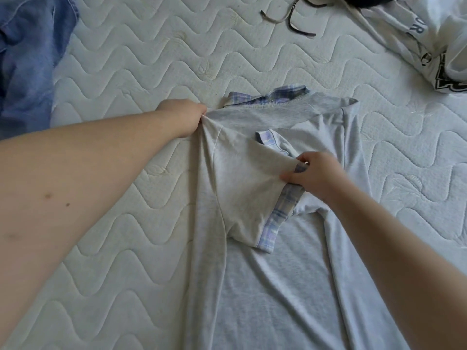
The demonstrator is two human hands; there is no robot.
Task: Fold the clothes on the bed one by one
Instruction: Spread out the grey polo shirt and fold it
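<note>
Now the grey shirt (290, 286) lies flat at the middle of the bed (151, 59), plaid collar (278, 96) toward 12 o'clock. The left hand (183, 117) closes its grip on the shoulder fold at about 10 o'clock. The right hand (313, 175) pinches the plaid-trimmed sleeve (252, 193), folded across the shirt's back. A blue garment (30, 59) sits at 10 o'clock, a white printed garment (429, 46) at 2 o'clock, dark straps (295, 18) at 12.
</note>
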